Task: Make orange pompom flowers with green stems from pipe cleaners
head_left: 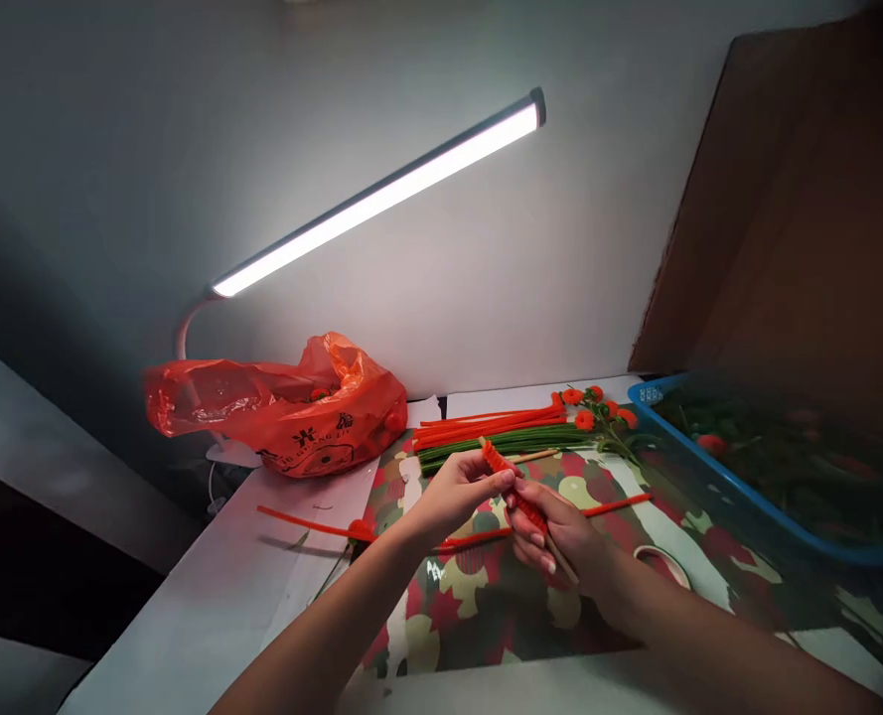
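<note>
An orange pipe cleaner (532,512) is coiled tightly around a thin wooden stick (564,565), which slants down to the right. My left hand (467,492) pinches the coil near the stick's upper end. Wrapped around the lower part of the coil and stick is my right hand (556,526), its fingers closed. Behind and below both hands, straight orange pipe cleaners (620,504) lie across the camouflage-patterned cloth (478,631). Part of the coil is hidden by my fingers.
Orange pipe cleaners (478,427) and green stems (512,438) lie bundled at the back, beside finished orange flowers (585,420). A red plastic bag (337,422) sits left under a lamp (381,204). Right are a tape roll (680,573) and blue basket (761,511).
</note>
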`<action>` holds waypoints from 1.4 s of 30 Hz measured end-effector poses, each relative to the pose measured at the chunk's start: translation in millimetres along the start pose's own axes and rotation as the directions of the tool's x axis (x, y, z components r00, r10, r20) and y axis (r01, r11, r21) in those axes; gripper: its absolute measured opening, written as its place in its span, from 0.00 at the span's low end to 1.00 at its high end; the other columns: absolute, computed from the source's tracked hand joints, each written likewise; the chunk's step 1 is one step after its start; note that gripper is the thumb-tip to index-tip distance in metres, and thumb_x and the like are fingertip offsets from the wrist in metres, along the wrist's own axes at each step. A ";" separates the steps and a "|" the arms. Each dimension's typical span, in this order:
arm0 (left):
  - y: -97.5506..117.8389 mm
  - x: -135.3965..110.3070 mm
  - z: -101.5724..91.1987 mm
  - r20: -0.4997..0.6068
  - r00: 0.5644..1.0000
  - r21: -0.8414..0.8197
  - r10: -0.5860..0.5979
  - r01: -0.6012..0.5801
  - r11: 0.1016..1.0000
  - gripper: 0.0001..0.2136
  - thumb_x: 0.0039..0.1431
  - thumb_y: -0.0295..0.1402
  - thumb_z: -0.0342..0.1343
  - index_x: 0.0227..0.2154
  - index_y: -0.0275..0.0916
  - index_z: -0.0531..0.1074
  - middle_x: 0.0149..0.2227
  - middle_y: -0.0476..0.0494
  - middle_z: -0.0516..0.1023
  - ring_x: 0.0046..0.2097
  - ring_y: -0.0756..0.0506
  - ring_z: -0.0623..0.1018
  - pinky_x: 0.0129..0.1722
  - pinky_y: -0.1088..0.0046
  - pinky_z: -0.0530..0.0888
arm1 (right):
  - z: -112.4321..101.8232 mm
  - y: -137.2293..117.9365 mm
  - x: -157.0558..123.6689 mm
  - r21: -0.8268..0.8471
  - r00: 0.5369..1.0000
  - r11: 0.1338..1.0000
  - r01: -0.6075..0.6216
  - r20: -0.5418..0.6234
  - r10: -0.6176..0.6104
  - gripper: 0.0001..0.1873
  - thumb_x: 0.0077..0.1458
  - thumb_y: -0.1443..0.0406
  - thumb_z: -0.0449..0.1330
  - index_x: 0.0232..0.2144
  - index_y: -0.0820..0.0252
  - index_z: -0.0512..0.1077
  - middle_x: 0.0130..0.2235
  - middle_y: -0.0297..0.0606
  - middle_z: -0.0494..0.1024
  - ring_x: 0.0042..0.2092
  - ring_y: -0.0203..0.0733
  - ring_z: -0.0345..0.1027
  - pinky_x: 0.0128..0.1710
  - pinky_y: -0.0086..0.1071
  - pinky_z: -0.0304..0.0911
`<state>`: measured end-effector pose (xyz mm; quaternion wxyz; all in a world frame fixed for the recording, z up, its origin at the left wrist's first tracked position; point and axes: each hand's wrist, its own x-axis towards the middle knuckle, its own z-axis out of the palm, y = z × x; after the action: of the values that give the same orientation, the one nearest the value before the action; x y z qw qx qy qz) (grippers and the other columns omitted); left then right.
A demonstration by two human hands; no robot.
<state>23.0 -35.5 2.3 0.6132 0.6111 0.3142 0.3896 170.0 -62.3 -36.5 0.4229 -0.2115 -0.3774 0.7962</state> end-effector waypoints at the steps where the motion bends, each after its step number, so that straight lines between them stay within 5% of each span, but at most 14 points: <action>1: -6.0 -5.8 5.8 -0.052 0.999 0.023 -0.006 0.008 1.000 0.15 0.51 0.42 0.61 0.30 0.32 0.74 0.27 0.47 0.73 0.31 0.50 0.71 0.35 0.74 0.68 | -1.3 4.9 -2.6 0.001 1.000 1.000 0.002 -0.028 -0.002 0.20 0.49 0.50 0.59 0.24 0.60 0.61 0.10 0.21 0.59 0.08 0.25 0.48 0.11 0.21 0.46; 6: -28.3 -49.8 26.4 -0.195 0.978 0.016 -0.072 0.077 0.997 0.15 0.57 0.43 0.55 0.36 0.34 0.73 0.31 0.46 0.74 0.35 0.48 0.72 0.36 0.74 0.68 | 3.5 28.1 -20.9 0.003 0.990 0.990 -0.141 -0.027 0.141 0.22 0.50 0.49 0.57 0.22 0.59 0.59 0.08 0.20 0.56 0.07 0.25 0.42 0.07 0.20 0.40; 11: -44.1 -73.7 30.2 -0.212 0.961 -0.129 -0.180 0.155 0.979 0.14 0.56 0.43 0.56 0.38 0.36 0.73 0.34 0.45 0.75 0.39 0.46 0.74 0.42 0.71 0.69 | 5.5 43.9 -36.8 0.040 0.973 0.972 -0.231 -0.017 0.232 0.20 0.53 0.49 0.57 0.25 0.60 0.62 0.09 0.20 0.58 0.07 0.24 0.43 0.08 0.18 0.43; 16: -52.8 -80.8 25.5 -0.143 0.970 -0.148 -0.198 0.177 0.973 0.14 0.56 0.42 0.56 0.40 0.37 0.72 0.32 0.45 0.75 0.34 0.47 0.74 0.38 0.72 0.71 | 1.1 50.7 -43.2 0.079 0.944 0.941 -0.328 -0.004 0.330 0.19 0.53 0.51 0.57 0.26 0.61 0.63 0.10 0.22 0.62 0.08 0.25 0.46 0.07 0.18 0.46; 25: -45.6 -85.0 20.9 -0.100 0.980 -0.078 -0.175 0.167 0.983 0.10 0.58 0.39 0.55 0.37 0.38 0.72 0.40 0.42 0.72 0.39 0.46 0.74 0.41 0.71 0.70 | 1.0 49.3 -44.9 0.235 0.934 0.908 -0.348 0.005 0.357 0.17 0.49 0.59 0.65 0.34 0.66 0.67 0.22 0.35 0.76 0.23 0.38 0.74 0.24 0.26 0.68; 42: -46.2 -84.1 21.8 -0.037 0.986 -0.069 -0.161 0.158 0.985 0.08 0.61 0.35 0.51 0.34 0.36 0.69 0.35 0.44 0.68 0.31 0.50 0.72 0.34 0.71 0.71 | -2.0 34.7 -44.7 0.151 0.914 0.904 -0.401 0.009 0.405 0.13 0.52 0.61 0.63 0.35 0.66 0.69 0.27 0.37 0.76 0.23 0.31 0.71 0.26 0.23 0.67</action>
<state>4.2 -116.7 -50.0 0.6555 0.5550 0.3621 0.3623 178.1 -111.1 -64.0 0.2681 -0.2615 -0.2602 0.8900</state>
